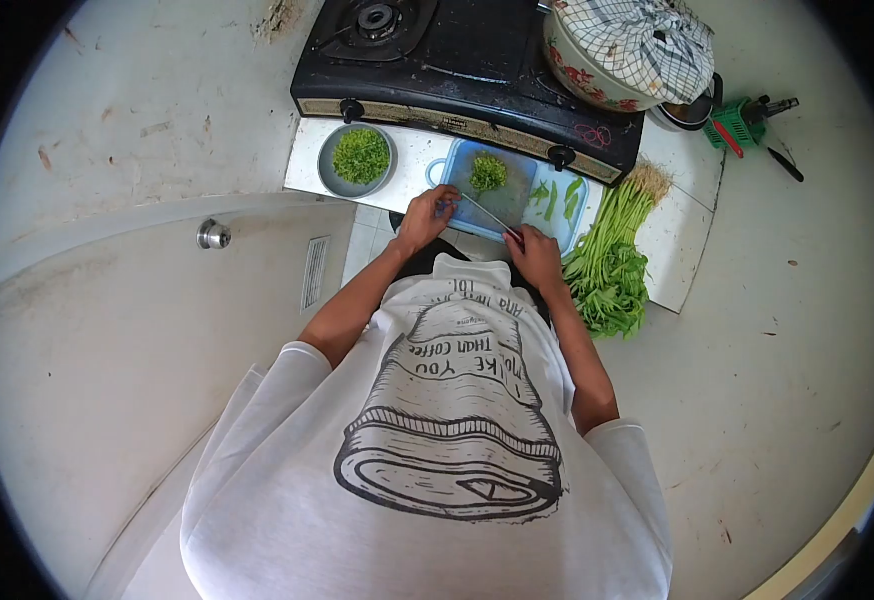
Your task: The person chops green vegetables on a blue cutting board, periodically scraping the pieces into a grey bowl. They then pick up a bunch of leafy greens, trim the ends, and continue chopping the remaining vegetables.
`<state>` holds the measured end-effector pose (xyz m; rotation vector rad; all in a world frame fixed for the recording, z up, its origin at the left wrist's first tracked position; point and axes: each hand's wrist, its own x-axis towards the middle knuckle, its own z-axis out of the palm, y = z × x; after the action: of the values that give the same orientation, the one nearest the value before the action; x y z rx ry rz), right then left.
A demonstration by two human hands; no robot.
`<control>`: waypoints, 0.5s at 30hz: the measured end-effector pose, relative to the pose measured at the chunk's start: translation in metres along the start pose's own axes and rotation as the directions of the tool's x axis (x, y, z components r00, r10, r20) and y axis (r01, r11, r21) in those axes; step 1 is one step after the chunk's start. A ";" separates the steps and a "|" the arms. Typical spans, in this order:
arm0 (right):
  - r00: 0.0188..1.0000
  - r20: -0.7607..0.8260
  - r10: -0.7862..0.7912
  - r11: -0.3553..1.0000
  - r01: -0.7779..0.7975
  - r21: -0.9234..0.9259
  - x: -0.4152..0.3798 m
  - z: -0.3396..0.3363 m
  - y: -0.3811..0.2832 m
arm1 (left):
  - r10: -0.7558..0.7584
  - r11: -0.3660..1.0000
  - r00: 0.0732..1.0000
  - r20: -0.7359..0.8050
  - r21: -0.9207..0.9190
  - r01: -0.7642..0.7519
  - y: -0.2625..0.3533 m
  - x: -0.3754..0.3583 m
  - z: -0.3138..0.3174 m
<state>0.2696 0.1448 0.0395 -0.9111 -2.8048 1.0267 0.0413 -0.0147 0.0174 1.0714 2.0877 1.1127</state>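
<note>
My right hand (pixel 537 256) is closed around the handle of a knife (pixel 490 215), whose blade slants up and left over the near edge of a blue cutting board (pixel 564 236). Close to the knife's tip, my left hand (pixel 431 215) has its fingers curled together; what they hold, if anything, is too small to make out. Beyond the blade, a small heap of chopped greens (pixel 488 172) lies on the board. Several loose green pieces (pixel 551 200) rest on its right part.
A grey bowl (pixel 326 172) of chopped greens stands left of the board. To the right lies a bunch of leafy stalks with roots (pixel 612 240). Behind is a black gas stove (pixel 477 75) bearing a cloth-covered pot (pixel 597 85). A green basket (pixel 729 125) with utensils sits far right.
</note>
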 end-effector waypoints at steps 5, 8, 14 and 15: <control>1.000 0.020 0.003 1.000 -0.003 0.015 0.004 0.007 -0.010 | -0.062 0.998 0.997 -0.038 -0.014 0.062 -0.007 -0.010 -0.016; 1.000 -0.019 -0.001 1.000 0.001 -0.022 0.018 0.008 -0.009 | -0.109 0.993 0.992 -0.057 -0.057 0.106 -0.016 -0.011 -0.022; 0.997 0.005 0.078 0.994 -0.077 -0.071 0.051 -0.013 -0.010 | -0.113 0.991 0.993 -0.039 -0.070 0.111 -0.017 -0.005 -0.032; 0.996 0.024 0.084 0.994 -0.082 -0.076 0.054 -0.017 -0.011 | -0.114 0.992 0.993 -0.025 -0.066 0.112 -0.016 -0.002 -0.033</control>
<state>0.2223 0.1769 0.0497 -1.0369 -2.8682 0.9564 0.0121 -0.0360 0.0211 0.9008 2.0922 1.1374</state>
